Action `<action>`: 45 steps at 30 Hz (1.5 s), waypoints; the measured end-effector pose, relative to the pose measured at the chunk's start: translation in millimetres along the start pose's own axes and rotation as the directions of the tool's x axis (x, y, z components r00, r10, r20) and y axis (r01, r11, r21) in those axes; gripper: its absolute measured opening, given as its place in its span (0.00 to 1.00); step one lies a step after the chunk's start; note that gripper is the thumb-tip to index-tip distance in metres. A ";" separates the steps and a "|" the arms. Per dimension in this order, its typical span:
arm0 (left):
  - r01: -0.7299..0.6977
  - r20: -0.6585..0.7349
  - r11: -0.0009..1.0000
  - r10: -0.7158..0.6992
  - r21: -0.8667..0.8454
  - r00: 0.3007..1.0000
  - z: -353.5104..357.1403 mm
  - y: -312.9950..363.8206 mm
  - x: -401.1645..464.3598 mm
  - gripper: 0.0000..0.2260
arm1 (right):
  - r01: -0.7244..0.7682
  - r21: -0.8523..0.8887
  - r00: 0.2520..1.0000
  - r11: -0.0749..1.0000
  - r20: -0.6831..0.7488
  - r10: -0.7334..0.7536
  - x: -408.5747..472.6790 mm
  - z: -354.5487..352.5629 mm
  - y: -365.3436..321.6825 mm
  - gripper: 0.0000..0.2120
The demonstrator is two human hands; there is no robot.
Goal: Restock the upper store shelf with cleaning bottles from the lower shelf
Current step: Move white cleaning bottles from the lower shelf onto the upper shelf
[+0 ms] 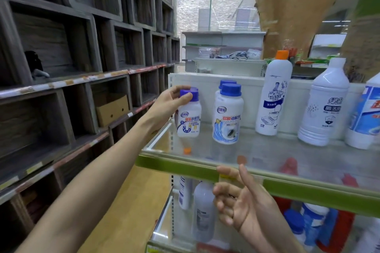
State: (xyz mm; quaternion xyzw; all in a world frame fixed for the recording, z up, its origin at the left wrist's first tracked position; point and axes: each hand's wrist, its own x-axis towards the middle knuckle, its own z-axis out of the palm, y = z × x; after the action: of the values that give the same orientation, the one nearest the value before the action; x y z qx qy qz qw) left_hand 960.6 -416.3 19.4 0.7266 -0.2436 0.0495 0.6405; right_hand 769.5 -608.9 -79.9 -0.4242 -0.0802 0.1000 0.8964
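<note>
Placing step, by judgement: left hand [170,98] pinching a purple-capped bottle [188,113] by its cap at nine o'clock on the upper shelf [267,186], right hand [244,201] loosely open, empty, at six; next, release and reach below.

A single head-worn wide-angle view looks forward and slightly down, close to the glass upper shelf [267,156], aisle receding beyond.

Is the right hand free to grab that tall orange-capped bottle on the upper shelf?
Probably yes. The right hand is open and empty below the upper shelf edge, and nothing stands in front of the orange-capped bottle; it would only need to lift over the green rail.
</note>
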 end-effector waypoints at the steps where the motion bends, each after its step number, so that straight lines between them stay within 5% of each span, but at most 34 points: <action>1: 0.007 0.011 1.000 -0.007 0.000 1.000 -0.9 -5.3 1.2 0.16 | 0.005 0.003 1.000 1.000 -0.006 -0.005 0.2 -0.4 -1.4 0.35; 7: 0.016 0.038 0.999 -0.015 -0.050 0.999 -5.4 -22.4 6.5 0.16 | 0.054 0.012 0.999 0.998 -0.005 -0.053 5.9 3.1 -8.0 0.32; 12: -0.045 -0.090 0.961 0.072 0.272 0.993 3.4 -24.1 6.1 0.27 | 0.066 0.023 0.998 0.998 0.004 -0.066 11.5 6.3 -4.8 0.33; 18: -0.013 -0.141 0.981 0.041 0.195 0.989 4.7 -31.5 12.0 0.27 | 0.079 0.001 0.997 0.997 0.010 -0.079 10.6 7.6 0.8 0.33; 25: -0.032 -0.210 0.954 0.099 0.299 0.973 13.0 -38.4 3.2 0.32 | 0.095 -0.103 0.995 0.990 0.025 -0.093 -3.5 -9.3 14.0 0.26; 28: -0.181 -0.311 0.912 0.304 0.368 0.900 31.2 -34.9 -31.9 0.24 | 0.092 -0.228 0.995 0.969 -0.003 -0.096 -15.9 -28.8 25.0 0.22; 33: -0.368 -0.331 0.924 0.380 0.100 0.864 83.9 -28.0 -138.1 0.06 | 0.016 -0.407 0.965 0.913 -0.234 -0.121 -37.2 -82.7 41.2 0.11; 36: -0.331 -0.287 0.944 0.317 -0.002 0.904 122.0 -56.0 -180.0 0.08 | -0.071 -0.603 0.903 0.794 -0.377 -0.205 -47.4 -123.7 43.3 0.05; 39: -0.138 -0.167 0.987 0.123 -0.086 0.978 159.3 -96.7 -192.2 0.09 | -0.186 -0.804 0.806 0.565 -0.454 -0.380 -46.8 -167.1 35.1 0.03; 42: 0.049 -0.035 0.998 -0.050 -0.047 0.998 190.1 -131.5 -185.5 0.07 | -0.335 -0.922 0.737 0.196 -0.386 -0.555 -39.3 -203.2 18.7 0.10; 45: 0.162 0.029 0.986 -0.161 -0.027 0.987 213.5 -150.4 -177.8 0.07 | -0.534 -0.834 0.763 -0.140 -0.404 -0.505 -28.7 -222.0 4.3 0.23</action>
State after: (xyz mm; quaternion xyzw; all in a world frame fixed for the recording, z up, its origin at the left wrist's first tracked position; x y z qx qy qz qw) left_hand 816.3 -559.3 -222.6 0.7350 -0.1932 -0.0159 0.6497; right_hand 792.0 -778.6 -224.2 -0.9490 0.1936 -0.1392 0.2064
